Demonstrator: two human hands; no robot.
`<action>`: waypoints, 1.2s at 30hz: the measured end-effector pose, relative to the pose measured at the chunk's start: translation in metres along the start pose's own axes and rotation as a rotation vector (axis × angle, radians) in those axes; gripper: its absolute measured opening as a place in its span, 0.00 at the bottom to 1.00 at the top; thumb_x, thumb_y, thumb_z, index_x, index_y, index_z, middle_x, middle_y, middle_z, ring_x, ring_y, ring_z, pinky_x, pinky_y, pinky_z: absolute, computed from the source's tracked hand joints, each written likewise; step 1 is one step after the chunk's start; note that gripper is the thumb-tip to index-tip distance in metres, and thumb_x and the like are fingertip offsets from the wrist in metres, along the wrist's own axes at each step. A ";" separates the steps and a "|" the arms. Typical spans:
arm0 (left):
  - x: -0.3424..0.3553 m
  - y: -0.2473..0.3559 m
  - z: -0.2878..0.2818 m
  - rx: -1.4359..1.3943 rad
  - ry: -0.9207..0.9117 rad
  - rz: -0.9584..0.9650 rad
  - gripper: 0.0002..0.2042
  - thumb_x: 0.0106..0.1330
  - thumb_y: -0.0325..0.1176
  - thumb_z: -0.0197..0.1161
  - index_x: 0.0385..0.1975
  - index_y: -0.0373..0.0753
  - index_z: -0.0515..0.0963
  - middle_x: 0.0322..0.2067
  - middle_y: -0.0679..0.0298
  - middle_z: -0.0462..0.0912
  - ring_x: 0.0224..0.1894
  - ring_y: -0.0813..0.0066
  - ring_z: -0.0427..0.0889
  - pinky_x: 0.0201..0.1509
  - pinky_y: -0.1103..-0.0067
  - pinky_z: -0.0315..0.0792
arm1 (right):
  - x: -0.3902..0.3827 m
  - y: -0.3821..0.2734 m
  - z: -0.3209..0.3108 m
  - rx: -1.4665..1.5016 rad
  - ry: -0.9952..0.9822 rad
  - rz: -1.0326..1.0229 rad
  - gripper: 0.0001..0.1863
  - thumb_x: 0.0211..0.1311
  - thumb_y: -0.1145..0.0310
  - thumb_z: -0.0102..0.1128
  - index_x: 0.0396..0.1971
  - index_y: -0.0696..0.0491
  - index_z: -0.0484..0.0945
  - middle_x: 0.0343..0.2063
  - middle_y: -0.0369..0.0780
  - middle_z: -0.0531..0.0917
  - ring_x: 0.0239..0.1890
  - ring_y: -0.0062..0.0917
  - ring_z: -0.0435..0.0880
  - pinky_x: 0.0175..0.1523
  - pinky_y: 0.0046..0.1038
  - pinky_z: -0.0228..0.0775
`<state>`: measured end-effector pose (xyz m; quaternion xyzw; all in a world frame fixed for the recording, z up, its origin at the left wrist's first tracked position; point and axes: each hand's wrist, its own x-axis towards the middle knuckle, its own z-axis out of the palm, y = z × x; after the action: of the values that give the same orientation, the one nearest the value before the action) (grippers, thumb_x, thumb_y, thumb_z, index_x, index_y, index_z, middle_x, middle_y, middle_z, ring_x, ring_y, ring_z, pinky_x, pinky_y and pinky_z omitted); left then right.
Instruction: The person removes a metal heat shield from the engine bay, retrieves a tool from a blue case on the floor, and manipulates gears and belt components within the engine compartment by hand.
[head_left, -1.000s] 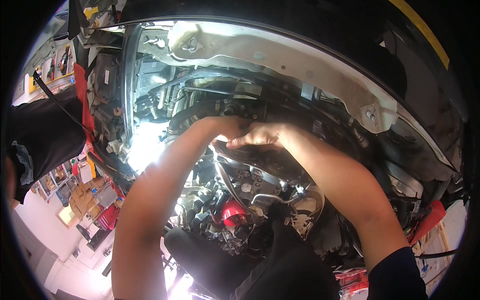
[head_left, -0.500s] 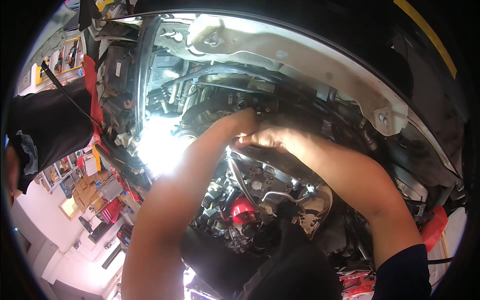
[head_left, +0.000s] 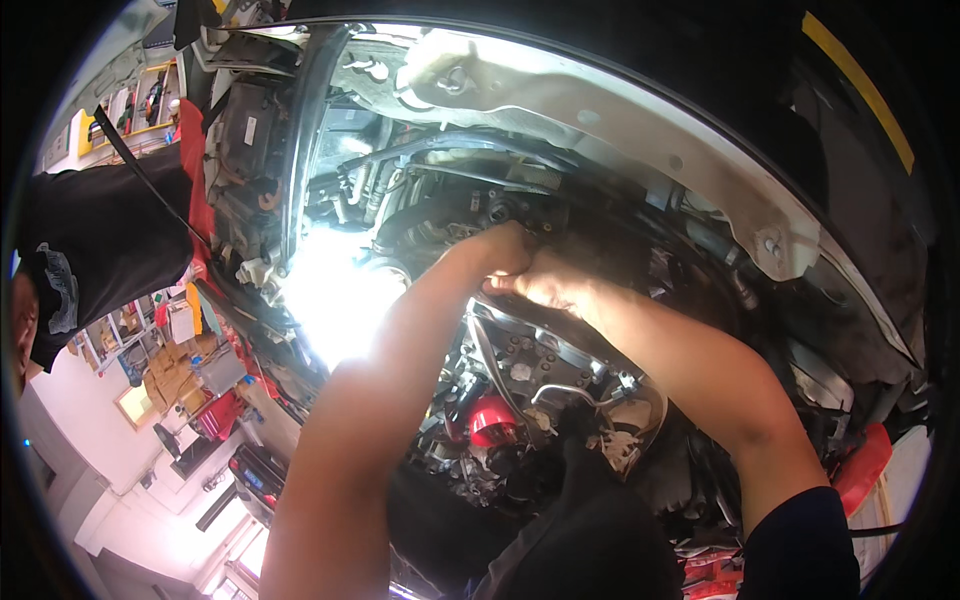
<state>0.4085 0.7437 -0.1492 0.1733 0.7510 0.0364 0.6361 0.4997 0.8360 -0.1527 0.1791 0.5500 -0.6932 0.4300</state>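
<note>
Both my arms reach into a car's engine bay, and my hands meet over the back of the engine point(head_left: 545, 370). My left hand point(head_left: 505, 250) is closed, its fingers bent down into the dark space behind the engine. Right against it, my right hand point(head_left: 548, 284) has its fingers curled in, with the thumb side toward the left hand. What either hand grips is hidden by the fingers. Below them lie a metal pipe point(head_left: 562, 390) and a bright red round part point(head_left: 492, 420) on the engine.
A glaring work light point(head_left: 340, 295) shines left of my left forearm. A pale metal body panel point(head_left: 620, 130) spans the far side. At the left, another person in a black sleeve point(head_left: 110, 235) leans near a red fender cover point(head_left: 197, 170). A thin prop rod point(head_left: 140, 165) crosses there.
My two hands have drawn closer together, and the right fingers are curled in more. The whole view has shifted a little; the engine parts stay put.
</note>
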 end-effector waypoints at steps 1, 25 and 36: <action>-0.003 -0.002 0.000 0.032 0.018 0.042 0.20 0.57 0.28 0.55 0.51 0.42 0.75 0.45 0.52 0.80 0.46 0.59 0.79 0.52 0.72 0.70 | 0.009 0.004 0.003 0.004 -0.009 -0.006 0.37 0.43 0.52 0.73 0.51 0.57 0.73 0.49 0.45 0.78 0.52 0.30 0.75 0.56 0.28 0.66; 0.036 -0.019 -0.012 0.268 -0.153 -0.150 0.19 0.56 0.34 0.56 0.48 0.36 0.76 0.47 0.53 0.78 0.49 0.60 0.78 0.48 0.72 0.72 | -0.001 -0.026 -0.015 0.208 -0.302 0.162 0.39 0.52 0.50 0.65 0.62 0.48 0.61 0.62 0.41 0.64 0.63 0.28 0.60 0.63 0.32 0.54; 0.026 -0.028 -0.017 0.339 -0.170 0.071 0.17 0.53 0.36 0.61 0.42 0.37 0.79 0.44 0.58 0.80 0.46 0.66 0.79 0.45 0.71 0.73 | 0.009 -0.010 -0.005 0.281 -0.471 0.226 0.40 0.55 0.50 0.61 0.65 0.46 0.55 0.64 0.38 0.61 0.61 0.23 0.63 0.60 0.30 0.60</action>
<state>0.3831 0.7285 -0.1786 0.3068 0.6834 -0.0829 0.6572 0.4856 0.8371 -0.1547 0.1311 0.3104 -0.7326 0.5914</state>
